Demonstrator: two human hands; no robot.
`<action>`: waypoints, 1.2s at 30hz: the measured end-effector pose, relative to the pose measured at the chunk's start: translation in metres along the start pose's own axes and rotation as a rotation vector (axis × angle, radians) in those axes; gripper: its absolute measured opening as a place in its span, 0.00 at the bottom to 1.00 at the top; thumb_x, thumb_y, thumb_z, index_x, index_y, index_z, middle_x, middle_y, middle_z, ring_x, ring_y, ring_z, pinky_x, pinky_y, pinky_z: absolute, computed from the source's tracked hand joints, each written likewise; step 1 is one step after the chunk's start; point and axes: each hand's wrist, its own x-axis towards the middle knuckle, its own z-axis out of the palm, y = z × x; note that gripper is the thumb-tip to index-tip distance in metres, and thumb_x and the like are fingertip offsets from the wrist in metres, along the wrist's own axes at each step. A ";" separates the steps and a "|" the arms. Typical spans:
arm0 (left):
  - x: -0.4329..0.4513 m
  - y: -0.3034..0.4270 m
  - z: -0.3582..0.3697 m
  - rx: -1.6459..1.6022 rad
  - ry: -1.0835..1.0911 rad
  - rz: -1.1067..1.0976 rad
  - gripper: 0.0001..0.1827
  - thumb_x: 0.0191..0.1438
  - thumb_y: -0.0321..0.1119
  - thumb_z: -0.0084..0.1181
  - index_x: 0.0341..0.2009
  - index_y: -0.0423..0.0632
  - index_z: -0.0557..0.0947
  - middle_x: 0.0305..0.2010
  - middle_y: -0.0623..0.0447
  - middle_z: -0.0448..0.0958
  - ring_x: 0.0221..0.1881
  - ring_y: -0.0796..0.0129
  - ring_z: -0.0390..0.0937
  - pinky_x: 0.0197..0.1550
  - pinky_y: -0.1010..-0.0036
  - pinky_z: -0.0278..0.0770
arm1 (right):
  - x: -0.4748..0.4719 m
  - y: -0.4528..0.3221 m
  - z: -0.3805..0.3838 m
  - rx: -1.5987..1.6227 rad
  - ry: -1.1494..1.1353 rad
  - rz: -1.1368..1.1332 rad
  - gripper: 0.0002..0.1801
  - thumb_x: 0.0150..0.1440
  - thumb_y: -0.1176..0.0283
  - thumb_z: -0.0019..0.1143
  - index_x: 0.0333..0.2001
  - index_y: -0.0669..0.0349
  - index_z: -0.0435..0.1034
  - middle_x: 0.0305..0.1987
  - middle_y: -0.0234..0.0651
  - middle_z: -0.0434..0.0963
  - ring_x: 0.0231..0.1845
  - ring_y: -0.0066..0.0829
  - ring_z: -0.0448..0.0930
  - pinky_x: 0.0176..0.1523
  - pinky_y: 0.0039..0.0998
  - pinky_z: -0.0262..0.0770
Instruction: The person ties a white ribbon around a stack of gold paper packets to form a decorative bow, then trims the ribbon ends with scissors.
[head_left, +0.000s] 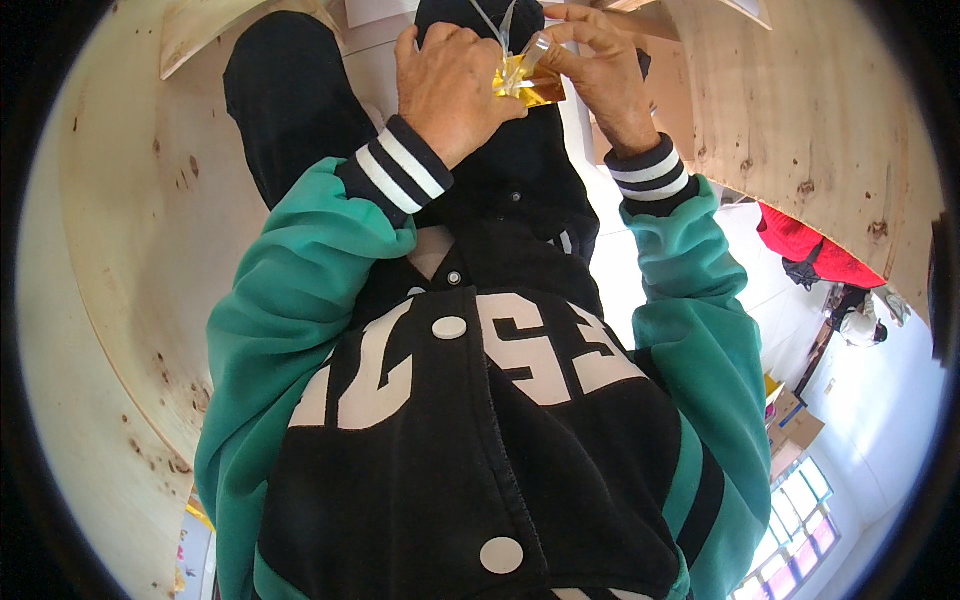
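My left hand (452, 88) is closed around one end of a small shiny gold packet (551, 91), its thumb along the lower edge. Strips of clear film (506, 30) stick up from the packet and cross its face. At the packet's other side, my right hand (604, 71) pinches a piece of the clear film between thumb and forefinger, with its other fingers spread. The packet is above my dark trousers (510, 150), near one knee. My left fingers hide part of it.
Plywood panels curve along the left (112, 225) and the right (810, 112). Brown cardboard (667, 97) lies beyond my right hand. Farther off at the right are a red cloth (810, 247), a person (862, 326), cardboard boxes (795, 424) and a window (795, 525).
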 end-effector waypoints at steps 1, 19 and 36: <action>0.000 0.000 0.000 -0.009 -0.009 -0.007 0.24 0.42 0.51 0.72 0.38 0.47 0.85 0.41 0.47 0.80 0.49 0.58 0.72 0.57 0.50 0.56 | 0.001 0.001 0.000 -0.070 -0.006 -0.066 0.06 0.51 0.71 0.68 0.32 0.60 0.80 0.51 0.37 0.73 0.47 0.29 0.77 0.47 0.25 0.80; 0.000 -0.001 0.001 -0.016 0.009 0.016 0.24 0.42 0.52 0.70 0.38 0.47 0.85 0.41 0.46 0.80 0.49 0.58 0.72 0.57 0.49 0.55 | -0.008 -0.006 -0.005 0.099 0.015 0.172 0.03 0.53 0.72 0.67 0.32 0.58 0.79 0.50 0.34 0.74 0.47 0.25 0.77 0.43 0.22 0.78; 0.002 -0.001 0.001 -0.013 -0.004 -0.018 0.28 0.38 0.53 0.70 0.38 0.45 0.84 0.37 0.49 0.80 0.48 0.57 0.72 0.60 0.55 0.55 | -0.015 -0.036 -0.006 0.181 -0.154 0.120 0.07 0.63 0.70 0.52 0.39 0.63 0.70 0.33 0.36 0.80 0.33 0.23 0.82 0.38 0.21 0.78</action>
